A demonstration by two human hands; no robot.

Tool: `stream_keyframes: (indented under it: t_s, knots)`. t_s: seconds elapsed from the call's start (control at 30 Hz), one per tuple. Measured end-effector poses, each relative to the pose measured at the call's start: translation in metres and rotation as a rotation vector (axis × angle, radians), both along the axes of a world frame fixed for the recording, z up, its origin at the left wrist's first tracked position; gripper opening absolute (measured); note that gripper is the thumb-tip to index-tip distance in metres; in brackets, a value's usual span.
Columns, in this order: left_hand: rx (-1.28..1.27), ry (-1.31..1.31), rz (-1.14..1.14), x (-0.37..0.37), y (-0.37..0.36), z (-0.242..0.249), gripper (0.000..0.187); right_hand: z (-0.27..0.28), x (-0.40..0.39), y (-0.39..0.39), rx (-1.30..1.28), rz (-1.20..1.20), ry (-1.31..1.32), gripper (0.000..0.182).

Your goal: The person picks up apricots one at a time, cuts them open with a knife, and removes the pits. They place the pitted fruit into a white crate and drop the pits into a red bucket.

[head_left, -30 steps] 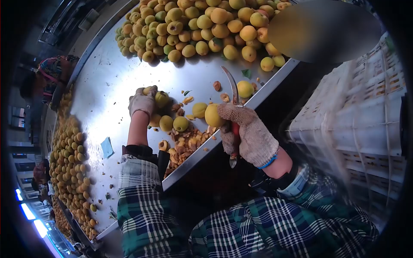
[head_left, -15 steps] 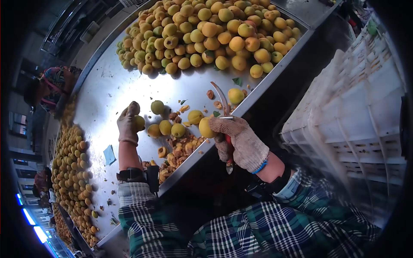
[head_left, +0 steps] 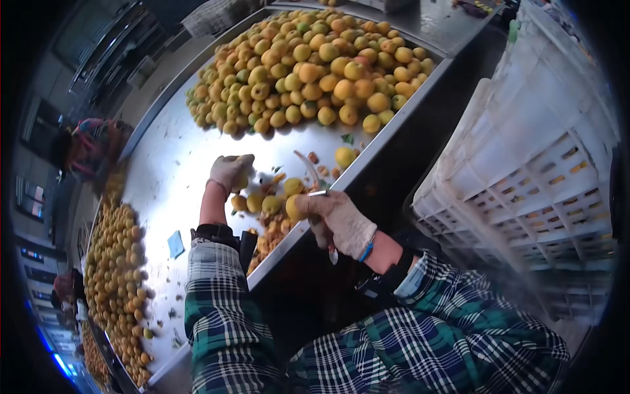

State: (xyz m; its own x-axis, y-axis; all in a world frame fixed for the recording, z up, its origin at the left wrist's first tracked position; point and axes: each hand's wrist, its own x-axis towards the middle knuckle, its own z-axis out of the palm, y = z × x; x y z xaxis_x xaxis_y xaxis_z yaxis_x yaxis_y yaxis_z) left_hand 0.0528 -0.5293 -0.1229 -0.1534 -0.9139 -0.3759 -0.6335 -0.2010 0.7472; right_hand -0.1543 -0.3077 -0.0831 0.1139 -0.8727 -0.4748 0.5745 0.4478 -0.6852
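My left hand [head_left: 231,172], in a knitted glove, is over the metal table, its fingers curled round a yellow-green apricot [head_left: 243,180] partly hidden under them. My right hand [head_left: 348,224], gloved too, is closed on a tool with a curved blade [head_left: 310,167]; its shiny lower end [head_left: 333,255] sticks out below the fist. At the right fingertips is a yellow apricot [head_left: 294,207], partly covered by them. Between my hands lie several loose apricots [head_left: 270,205]. Pieces of split fruit and pits [head_left: 274,235] are heaped along the table's near edge.
A large apricot pile [head_left: 308,79] covers the far part of the metal table [head_left: 164,151]; another pile [head_left: 115,262] runs along the left. White plastic crates [head_left: 512,177] stand at right. A blue scrap [head_left: 175,244] lies on the table. People [head_left: 92,148] are at the left.
My left hand has moved right towards the loose apricots and holds one. My right hand, with the curved blade and apricot, appears slightly lower and further left; the whole view has shifted.
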Motion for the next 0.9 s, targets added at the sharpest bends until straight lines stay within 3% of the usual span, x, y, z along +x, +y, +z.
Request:
stream_keyframes:
  t_s: [0.03,0.1,0.23,0.27,0.43,0.53,0.73,0.83,0.87,0.9]
  knots:
    - [-0.02,-0.08,-0.009,0.0,-0.014,-0.016,0.044,-0.001,-0.003,-0.001,0.011,-0.004,0.022,0.025]
    - [-0.012,0.01,-0.074,0.004,-0.036,-0.043,0.043,0.001,-0.01,-0.007,0.03,-0.027,0.003,0.025]
    - [-0.076,-0.113,-0.145,0.007,-0.032,-0.05,0.042,0.009,-0.009,-0.011,0.029,-0.036,0.015,0.024]
    - [-0.07,-0.073,-0.097,-0.009,-0.013,-0.023,0.041,0.011,-0.009,-0.012,0.035,-0.012,0.009,0.024]
    - [-0.035,0.407,0.146,0.027,-0.016,-0.035,0.044,0.01,-0.008,-0.017,-0.034,-0.009,0.003,0.024]
    - [-0.104,0.448,0.216,0.062,0.027,0.006,0.047,0.008,-0.013,-0.011,-0.025,-0.027,0.039,0.027]
    - [-0.224,0.269,0.433,0.192,0.216,0.058,0.053,-0.025,-0.008,-0.007,-0.118,-0.089,0.013,0.029]
    - [-0.244,0.232,0.777,0.254,0.35,0.053,0.053,-0.041,-0.011,-0.012,-0.174,-0.079,-0.058,0.027]
    - [-0.093,0.277,0.784,0.298,0.353,0.016,0.053,-0.044,-0.004,-0.024,-0.186,-0.125,0.051,0.029]
    - [-0.092,0.185,0.887,0.306,0.414,0.029,0.051,-0.038,-0.004,-0.018,-0.243,-0.101,0.055,0.033]
